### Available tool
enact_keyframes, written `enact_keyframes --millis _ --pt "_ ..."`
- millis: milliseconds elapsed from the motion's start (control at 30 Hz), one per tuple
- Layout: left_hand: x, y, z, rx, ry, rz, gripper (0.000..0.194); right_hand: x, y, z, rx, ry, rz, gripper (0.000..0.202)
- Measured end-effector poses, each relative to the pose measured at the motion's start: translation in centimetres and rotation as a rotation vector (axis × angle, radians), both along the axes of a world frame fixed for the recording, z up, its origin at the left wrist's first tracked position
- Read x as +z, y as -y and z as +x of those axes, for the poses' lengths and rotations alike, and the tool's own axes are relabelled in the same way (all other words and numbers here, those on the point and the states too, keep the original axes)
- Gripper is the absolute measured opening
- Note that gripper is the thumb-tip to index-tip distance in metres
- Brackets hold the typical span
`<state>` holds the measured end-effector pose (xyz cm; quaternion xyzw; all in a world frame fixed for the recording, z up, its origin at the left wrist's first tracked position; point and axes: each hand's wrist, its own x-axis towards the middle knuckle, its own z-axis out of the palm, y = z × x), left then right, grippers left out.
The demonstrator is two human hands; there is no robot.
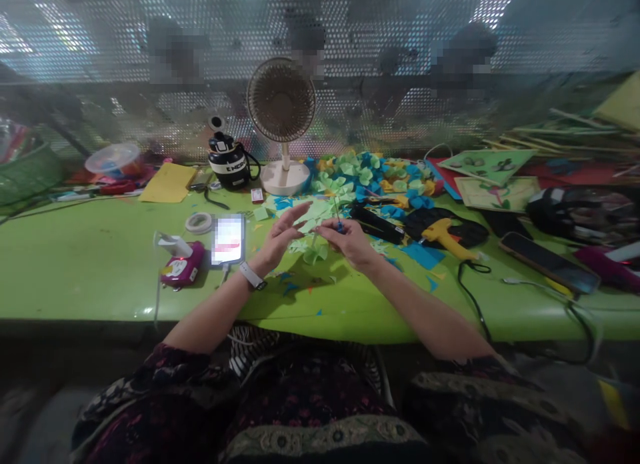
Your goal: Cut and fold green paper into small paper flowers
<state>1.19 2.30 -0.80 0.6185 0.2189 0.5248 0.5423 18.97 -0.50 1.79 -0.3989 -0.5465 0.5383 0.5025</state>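
Note:
My right hand (350,243) is closed in a pinch around a thin upright rod with a blue part (340,227); its exact kind is too small to make out. My left hand (280,241), with a white watch on the wrist, has its fingers stretched apart at the left side of some light green paper pieces (316,215). Whether its fingertips touch the paper, I cannot tell. Below and between the hands lies a light green paper flower (315,251). Small blue and green scraps are scattered on the green table (320,304) near my wrists.
Behind the hands are a heap of paper flowers (365,171), a fan (283,104) and a black bottle (230,164). A lit phone (229,239) and a purple power adapter (184,264) lie left. A black stapler-like tool (377,224) and a yellow glue gun (445,237) lie right.

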Motion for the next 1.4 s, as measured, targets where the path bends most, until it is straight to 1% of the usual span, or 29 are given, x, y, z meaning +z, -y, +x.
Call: enact_keyframes --millis 67,133,267,400,567,700,867,1033,1167,1300,1400 --pt "0.0 -0.1 -0.1 -0.023 -0.035 0.042 0.050 0.0 0.0 0.0 0.095 -0.048 -0.097 0.035" --pt "-0.1 -0.1 0.0 -0.053 -0.082 0.053 0.046 0.1 -0.1 0.1 0.154 -0.099 -0.160 0.033" --pt "-0.3 0.2 0.4 -0.085 -0.133 0.010 0.039 0.2 -0.2 0.4 0.200 -0.144 -0.211 0.030" --pt "-0.5 0.0 0.3 -0.012 -0.184 -0.029 0.036 0.3 -0.2 0.3 0.207 -0.131 -0.245 0.029" --pt "-0.1 0.0 0.2 0.082 -0.237 -0.023 0.032 0.3 -0.3 0.1 0.173 -0.107 -0.255 0.033" --pt "0.1 0.3 0.4 0.121 -0.268 -0.026 0.028 0.2 -0.6 0.2 0.080 -0.103 -0.234 0.037" --pt "0.1 0.4 0.4 0.053 -0.268 -0.046 0.024 0.0 -0.7 -0.1 -0.029 -0.069 -0.170 0.040" --pt "0.3 0.8 0.4 -0.028 -0.224 -0.154 0.025 -0.1 -0.6 -0.3 -0.091 -0.038 -0.112 0.041" --pt "0.5 1.0 0.3 -0.081 -0.185 -0.249 0.028 -0.2 -0.6 -0.3 -0.107 -0.015 -0.092 0.042" --pt "0.1 0.8 0.2 -0.134 -0.115 -0.300 0.029 -0.2 -0.8 -0.3 -0.116 -0.006 -0.066 0.041" --pt "-0.3 0.6 0.1 -0.146 -0.095 -0.314 0.031 -0.3 -0.8 -0.3 -0.117 0.001 -0.050 0.040"
